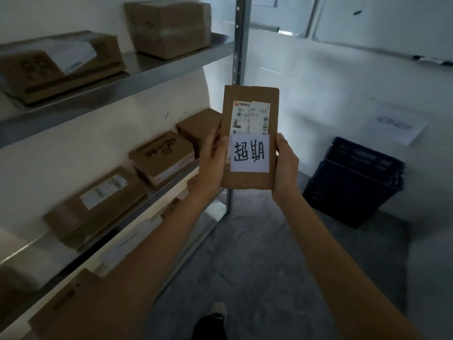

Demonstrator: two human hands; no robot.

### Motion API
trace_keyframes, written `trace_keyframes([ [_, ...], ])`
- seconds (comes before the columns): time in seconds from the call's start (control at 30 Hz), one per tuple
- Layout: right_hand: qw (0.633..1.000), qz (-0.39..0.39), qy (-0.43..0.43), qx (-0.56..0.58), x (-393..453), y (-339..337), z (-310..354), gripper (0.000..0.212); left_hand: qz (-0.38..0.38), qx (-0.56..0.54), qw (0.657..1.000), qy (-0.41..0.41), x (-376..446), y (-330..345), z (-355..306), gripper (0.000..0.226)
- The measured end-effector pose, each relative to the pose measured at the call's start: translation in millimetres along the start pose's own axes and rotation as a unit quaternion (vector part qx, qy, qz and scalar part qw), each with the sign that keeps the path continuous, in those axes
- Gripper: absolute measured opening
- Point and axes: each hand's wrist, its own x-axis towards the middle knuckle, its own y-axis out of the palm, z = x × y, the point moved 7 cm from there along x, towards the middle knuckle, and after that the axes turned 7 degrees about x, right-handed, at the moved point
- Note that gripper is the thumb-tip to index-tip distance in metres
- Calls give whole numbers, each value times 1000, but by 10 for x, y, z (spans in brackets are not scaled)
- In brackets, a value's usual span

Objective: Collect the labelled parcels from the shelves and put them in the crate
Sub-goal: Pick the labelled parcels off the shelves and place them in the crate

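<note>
I hold a flat brown cardboard parcel (248, 179) upright in front of me, clear of the shelves. It carries a printed shipping label and a white paper note with two handwritten characters. My left hand (212, 163) grips its left edge and my right hand (285, 165) grips its right edge. A dark blue slatted plastic crate (353, 180) stands on the floor to the right, against the white wall.
A metal shelf rack (157, 67) fills the left side, with several cardboard parcels on its upper, middle and lower boards. Its upright post (239, 45) stands just behind the parcel. Grey concrete floor (257, 266) stretches ahead; a shoe (218, 309) shows at the bottom.
</note>
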Motion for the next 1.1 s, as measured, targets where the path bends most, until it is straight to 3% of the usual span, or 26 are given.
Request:
trace_keyframes([
  [0.33,994,-84,-29,-66,1512,-857,342,35,96,24,995,-33,1347,1565,530,35],
  [0.63,980,-186,-28,-57,2645,-1928,604,30,178,34,980,-84,2141,3190,1036,38],
  [0.77,979,-197,-17,-53,3249,-2432,670,43,198,36,976,-87,2490,3954,1237,35],
  [0.97,979,-197,-2,-41,4123,-3133,842,46,216,65,968,-106,2911,4942,1522,39],
  [1.1,978,-204,19,-35,4667,-3504,881,45,220,73,968,-100,3211,5504,1661,31],
])
